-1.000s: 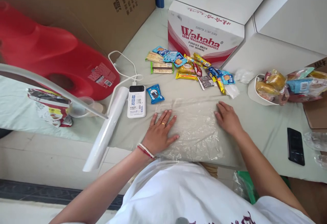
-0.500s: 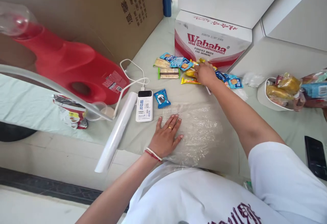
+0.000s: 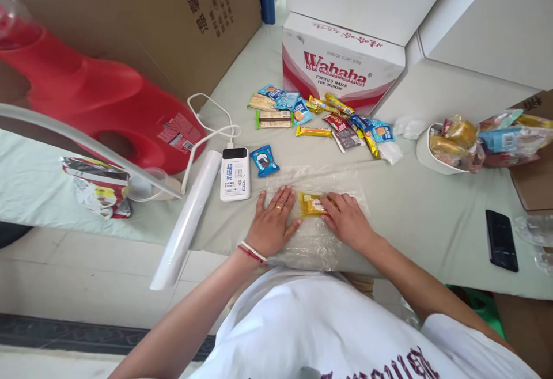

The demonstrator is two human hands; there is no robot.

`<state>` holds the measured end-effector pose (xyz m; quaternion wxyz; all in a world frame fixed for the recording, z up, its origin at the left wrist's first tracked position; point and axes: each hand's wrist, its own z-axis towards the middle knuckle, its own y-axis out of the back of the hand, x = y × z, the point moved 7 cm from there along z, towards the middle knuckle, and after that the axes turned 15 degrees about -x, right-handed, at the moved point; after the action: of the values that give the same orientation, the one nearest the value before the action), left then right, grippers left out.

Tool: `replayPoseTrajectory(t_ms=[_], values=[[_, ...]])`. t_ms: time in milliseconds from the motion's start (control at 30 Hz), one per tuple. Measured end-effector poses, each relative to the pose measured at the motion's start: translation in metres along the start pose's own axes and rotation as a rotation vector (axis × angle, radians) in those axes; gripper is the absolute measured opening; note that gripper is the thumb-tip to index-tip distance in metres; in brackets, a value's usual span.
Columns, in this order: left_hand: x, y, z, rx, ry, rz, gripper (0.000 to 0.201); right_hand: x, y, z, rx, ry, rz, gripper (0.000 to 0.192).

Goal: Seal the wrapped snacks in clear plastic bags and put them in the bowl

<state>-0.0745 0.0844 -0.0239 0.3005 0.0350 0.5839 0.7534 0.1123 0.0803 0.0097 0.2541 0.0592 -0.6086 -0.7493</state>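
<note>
My left hand (image 3: 272, 220) lies flat with fingers outstretched on the left part of a clear plastic sheet (image 3: 317, 246), a ring on one finger. On the same sheet rests a yellow snack packet (image 3: 310, 204). My right hand (image 3: 348, 220) has its fingertips on the packet's right end, gripping it and covering that part. A blue snack packet (image 3: 265, 160) lies just beyond my left hand. Farther back is a loose row of snacks: a brown-and-cream bar (image 3: 275, 119), a thin yellow bar (image 3: 314, 131), a dark red packet (image 3: 343, 132) and several blue packets.
To the left are a white power bank (image 3: 235, 174) with a cable, a plastic roll (image 3: 185, 220) and a large red jug (image 3: 108, 105). A Wahaha box (image 3: 341, 71) stands behind the snacks. On the right are a white bin (image 3: 436, 157) holding wrapped food and a black phone (image 3: 501, 241).
My right hand has come back from the snack pile with the yellow packet, now on the plastic sheet beside my left hand. My left hand stays flat. The camera view has shifted slightly.
</note>
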Motion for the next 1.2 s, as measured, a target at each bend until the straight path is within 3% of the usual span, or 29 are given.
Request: replayPoseTrajectory(t_ms=[100, 200, 267, 367, 433, 500, 600, 733, 800, 900, 967, 1033, 1067, 1133, 1200], values=[[0.005, 0.012, -0.009, -0.066, -0.038, -0.006, 0.062, -0.01, 0.012, -0.025, -0.085, -0.025, 0.179, 0.057], [0.004, 0.023, -0.028, -0.039, -0.217, -0.084, 0.054, -0.017, 0.029, -0.057, -0.056, 0.023, 0.326, 0.076], [0.009, 0.027, -0.041, 0.0, -0.287, -0.118, 0.054, -0.02, 0.033, -0.077, 0.035, 0.031, 0.357, 0.071], [0.026, 0.026, -0.052, -0.002, -0.22, -0.096, 0.055, -0.036, 0.036, -0.082, 0.154, -0.09, 0.42, 0.05], [0.032, 0.024, -0.053, -0.017, -0.156, -0.081, 0.053, -0.057, 0.041, -0.059, 0.16, -0.252, 0.428, 0.044], [0.032, 0.021, -0.051, -0.045, -0.109, -0.064, 0.048, -0.083, 0.051, -0.015, 0.094, -0.39, 0.297, 0.042], [0.024, 0.024, -0.048, -0.12, -0.08, -0.047, 0.04, -0.104, 0.059, 0.079, -0.009, -0.331, 0.003, 0.037], [0.01, 0.039, -0.053, -0.226, -0.121, -0.071, 0.034, -0.127, 0.032, 0.188, -0.085, -0.338, -0.124, 0.036], [0.004, 0.044, -0.058, -0.224, -0.167, -0.087, 0.035, -0.141, 0.01, 0.214, -0.045, -0.385, -0.205, 0.039], [0.007, 0.043, -0.066, -0.158, -0.16, -0.055, 0.039, -0.154, -0.005, 0.222, -0.024, -0.414, -0.221, 0.039], [0.014, 0.037, -0.07, -0.109, -0.116, -0.021, 0.042, -0.15, 0.01, 0.212, -0.135, -0.412, -0.182, 0.039], [0.019, 0.032, -0.072, -0.07, -0.089, -0.009, 0.044, -0.129, 0.036, 0.196, -0.263, -0.37, -0.115, 0.042], [0.021, 0.03, -0.072, -0.056, -0.083, -0.011, 0.045, -0.11, 0.049, 0.187, -0.296, -0.304, -0.053, 0.043], [0.021, 0.027, -0.071, -0.038, -0.073, -0.019, 0.045, -0.052, 0.065, 0.168, -0.27, -0.031, 0.176, 0.041], [0.019, 0.025, -0.067, -0.025, -0.063, -0.027, 0.046, 0.01, 0.065, 0.141, -0.09, 0.274, 0.368, 0.038]])
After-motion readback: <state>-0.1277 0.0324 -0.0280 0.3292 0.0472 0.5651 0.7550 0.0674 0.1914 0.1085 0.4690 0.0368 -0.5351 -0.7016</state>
